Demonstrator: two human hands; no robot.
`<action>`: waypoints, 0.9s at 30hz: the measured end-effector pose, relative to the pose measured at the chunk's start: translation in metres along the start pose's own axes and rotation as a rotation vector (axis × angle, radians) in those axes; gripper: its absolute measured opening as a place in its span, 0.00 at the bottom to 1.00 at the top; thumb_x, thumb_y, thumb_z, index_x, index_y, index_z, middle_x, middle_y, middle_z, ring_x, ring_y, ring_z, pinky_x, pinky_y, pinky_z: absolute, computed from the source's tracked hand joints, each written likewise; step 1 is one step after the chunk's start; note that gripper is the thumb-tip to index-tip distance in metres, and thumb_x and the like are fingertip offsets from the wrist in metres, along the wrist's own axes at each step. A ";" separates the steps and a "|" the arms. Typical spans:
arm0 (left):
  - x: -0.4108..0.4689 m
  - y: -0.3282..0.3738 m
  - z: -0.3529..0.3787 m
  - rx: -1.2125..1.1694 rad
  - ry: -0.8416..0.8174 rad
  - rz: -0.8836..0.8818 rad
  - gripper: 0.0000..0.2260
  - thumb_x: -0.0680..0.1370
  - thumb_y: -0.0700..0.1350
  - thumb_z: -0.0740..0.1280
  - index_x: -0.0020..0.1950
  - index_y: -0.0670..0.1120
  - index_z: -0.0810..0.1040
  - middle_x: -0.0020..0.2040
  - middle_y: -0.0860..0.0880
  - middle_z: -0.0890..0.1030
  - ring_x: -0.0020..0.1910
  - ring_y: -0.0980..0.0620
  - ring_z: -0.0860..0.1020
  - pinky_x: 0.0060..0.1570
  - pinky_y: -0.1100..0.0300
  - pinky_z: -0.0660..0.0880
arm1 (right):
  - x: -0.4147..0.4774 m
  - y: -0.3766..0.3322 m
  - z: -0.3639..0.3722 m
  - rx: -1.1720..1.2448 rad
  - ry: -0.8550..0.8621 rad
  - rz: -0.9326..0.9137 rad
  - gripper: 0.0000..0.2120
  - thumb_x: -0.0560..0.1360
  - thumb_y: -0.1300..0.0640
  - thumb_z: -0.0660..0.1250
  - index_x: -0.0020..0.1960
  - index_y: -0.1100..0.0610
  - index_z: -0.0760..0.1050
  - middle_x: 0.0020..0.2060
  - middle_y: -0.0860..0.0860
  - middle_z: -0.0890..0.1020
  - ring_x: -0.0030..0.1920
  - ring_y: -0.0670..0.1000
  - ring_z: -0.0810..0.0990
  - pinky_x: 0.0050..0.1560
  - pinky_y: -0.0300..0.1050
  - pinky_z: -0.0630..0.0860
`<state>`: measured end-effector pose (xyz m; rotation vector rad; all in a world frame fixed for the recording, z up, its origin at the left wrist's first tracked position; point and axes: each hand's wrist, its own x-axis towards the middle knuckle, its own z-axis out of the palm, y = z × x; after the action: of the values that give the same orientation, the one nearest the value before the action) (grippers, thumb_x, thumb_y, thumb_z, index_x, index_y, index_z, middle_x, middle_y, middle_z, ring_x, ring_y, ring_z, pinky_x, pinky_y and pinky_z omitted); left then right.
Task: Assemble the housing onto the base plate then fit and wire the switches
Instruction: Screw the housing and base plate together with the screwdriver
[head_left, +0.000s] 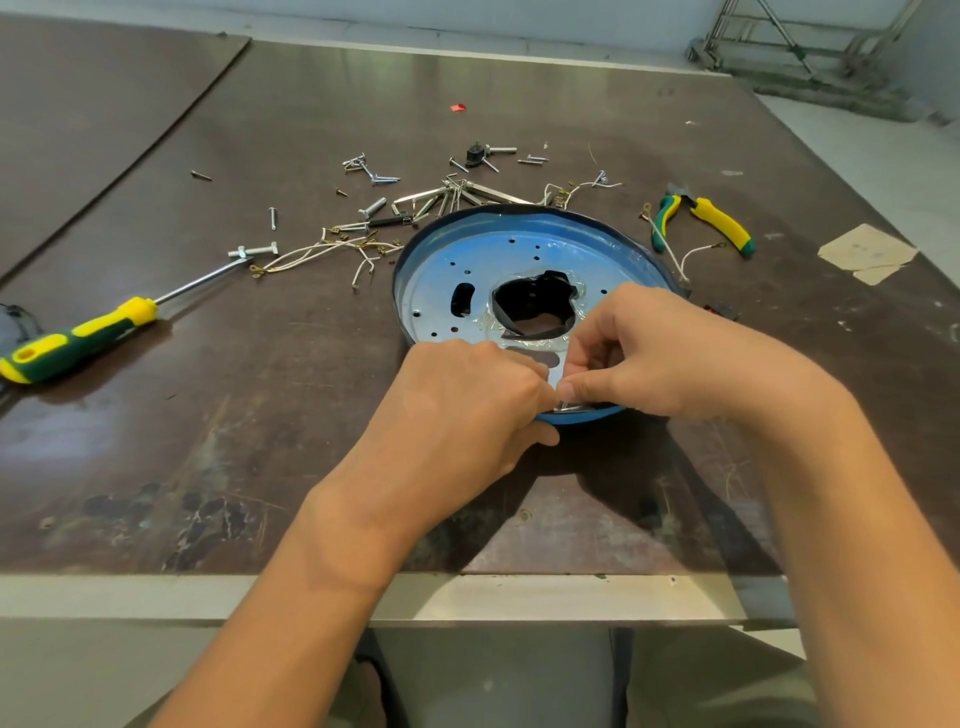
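A round blue base plate (457, 254) with a raised rim lies on the table, with a black-edged opening (535, 304) at its middle and clear film on its face. My left hand (467, 400) grips the plate's near rim, thumb underneath. My right hand (649, 348) pinches a small shiny metal piece (558, 371) at the near edge of the plate. Both hands meet there and hide that rim. White wires with ring terminals (322, 254) lie left of the plate.
A yellow-green screwdriver (78, 338) lies at the left. Pliers (706, 218) with the same colours lie right of the plate. Bolts, screws and metal brackets (431, 200) are scattered behind it. A paper scrap (867, 252) sits at the far right. The table edge (467, 597) is near me.
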<state>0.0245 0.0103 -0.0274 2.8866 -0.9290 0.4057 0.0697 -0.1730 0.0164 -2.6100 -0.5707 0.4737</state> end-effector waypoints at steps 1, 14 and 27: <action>0.000 0.000 -0.001 -0.004 -0.001 0.003 0.14 0.78 0.62 0.61 0.56 0.58 0.81 0.52 0.58 0.82 0.49 0.53 0.81 0.39 0.55 0.77 | 0.000 0.000 -0.001 0.003 -0.021 -0.014 0.08 0.73 0.48 0.74 0.36 0.44 0.81 0.31 0.41 0.82 0.33 0.40 0.78 0.36 0.39 0.73; -0.004 0.004 -0.007 0.037 0.005 0.048 0.17 0.80 0.62 0.56 0.61 0.58 0.77 0.55 0.58 0.81 0.50 0.54 0.80 0.42 0.55 0.77 | -0.003 -0.001 -0.003 0.021 -0.106 -0.056 0.06 0.74 0.47 0.73 0.38 0.43 0.81 0.34 0.39 0.83 0.36 0.39 0.79 0.39 0.36 0.72; -0.003 0.004 -0.008 0.039 0.016 0.043 0.16 0.81 0.61 0.57 0.63 0.59 0.76 0.60 0.59 0.80 0.53 0.54 0.80 0.42 0.56 0.77 | -0.003 -0.004 0.001 0.007 -0.113 -0.026 0.08 0.78 0.49 0.68 0.41 0.48 0.81 0.33 0.47 0.81 0.33 0.44 0.75 0.37 0.41 0.71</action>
<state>0.0184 0.0100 -0.0208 2.8980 -0.9933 0.4543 0.0655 -0.1708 0.0183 -2.5784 -0.6370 0.6164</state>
